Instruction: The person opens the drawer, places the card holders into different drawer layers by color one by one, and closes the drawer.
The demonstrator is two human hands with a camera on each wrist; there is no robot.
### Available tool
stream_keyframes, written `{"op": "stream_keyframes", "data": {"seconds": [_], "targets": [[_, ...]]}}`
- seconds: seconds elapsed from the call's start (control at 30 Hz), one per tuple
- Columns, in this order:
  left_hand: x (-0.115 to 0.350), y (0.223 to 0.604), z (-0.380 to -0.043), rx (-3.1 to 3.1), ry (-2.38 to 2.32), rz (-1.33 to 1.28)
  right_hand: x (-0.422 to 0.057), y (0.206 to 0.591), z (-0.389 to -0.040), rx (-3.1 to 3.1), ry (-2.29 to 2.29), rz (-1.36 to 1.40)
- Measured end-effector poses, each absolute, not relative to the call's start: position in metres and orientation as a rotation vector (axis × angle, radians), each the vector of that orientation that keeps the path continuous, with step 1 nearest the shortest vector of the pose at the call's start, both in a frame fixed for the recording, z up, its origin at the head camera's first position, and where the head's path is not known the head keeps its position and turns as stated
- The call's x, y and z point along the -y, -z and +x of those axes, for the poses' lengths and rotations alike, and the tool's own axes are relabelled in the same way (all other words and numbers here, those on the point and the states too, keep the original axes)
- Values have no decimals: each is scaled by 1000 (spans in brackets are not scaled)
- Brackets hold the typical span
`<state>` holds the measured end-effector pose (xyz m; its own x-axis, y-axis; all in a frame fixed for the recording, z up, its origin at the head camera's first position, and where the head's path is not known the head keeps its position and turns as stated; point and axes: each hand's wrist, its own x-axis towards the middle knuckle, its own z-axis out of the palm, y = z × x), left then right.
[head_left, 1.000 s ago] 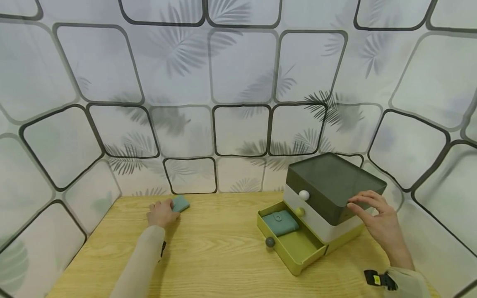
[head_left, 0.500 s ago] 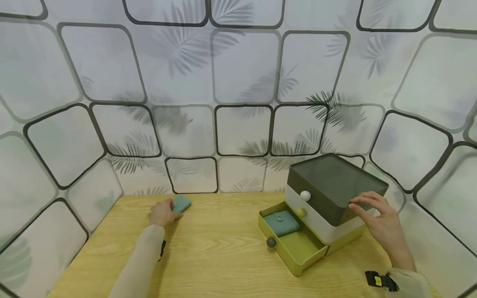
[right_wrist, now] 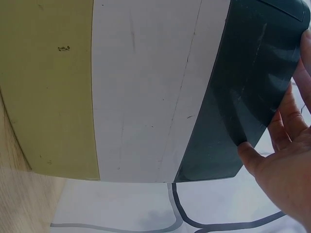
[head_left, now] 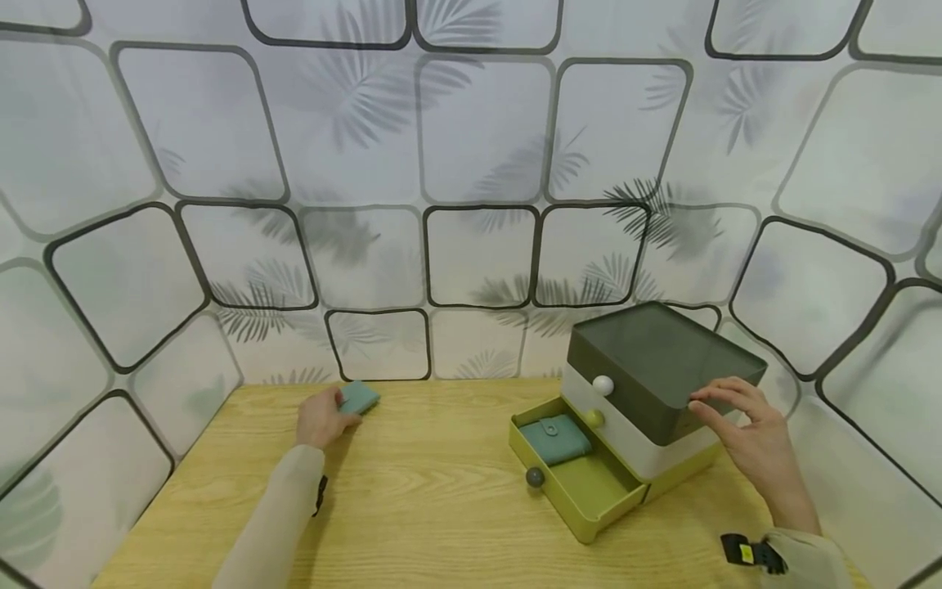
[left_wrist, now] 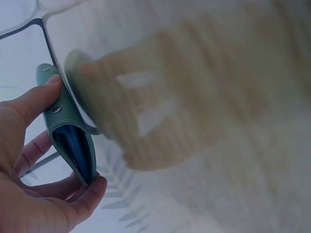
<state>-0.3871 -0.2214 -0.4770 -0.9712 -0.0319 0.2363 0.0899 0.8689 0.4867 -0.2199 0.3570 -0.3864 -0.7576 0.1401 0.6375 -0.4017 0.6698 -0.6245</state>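
Note:
My left hand (head_left: 321, 419) pinches a small teal leather wallet (head_left: 360, 397) at the table's far left. In the left wrist view the thumb presses the wallet (left_wrist: 59, 104) near its metal snaps, fingers beneath, and blue shows inside its open end. At the right stands a three-tier drawer box (head_left: 666, 356), dark green over white over olive. My right hand (head_left: 754, 442) grips its top edge; in the right wrist view the thumb lies against the dark side and the fingers reach over the top. The olive bottom drawer (head_left: 603, 483) is pulled out, with another teal wallet (head_left: 555, 439) inside.
The wooden table (head_left: 419, 491) runs back to a patterned cloth wall (head_left: 478, 262), which also closes both sides. A dark round knob (head_left: 535, 477) sticks out from the pulled-out drawer. White (head_left: 602, 385) and olive (head_left: 594, 418) knobs mark the upper drawers.
My left hand has shifted slightly right and away from me with the wallet, which is now tilted a little more. The right hand stays at the box's edge, and the drawer is unchanged.

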Motion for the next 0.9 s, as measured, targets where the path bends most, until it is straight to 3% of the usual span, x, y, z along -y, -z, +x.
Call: {"op": "stream_keyframes", "data": {"seconds": [0.9], "targets": [[164, 457, -391, 2606, 752, -355, -358, 388, -220, 2217, -1048, 187]]}}
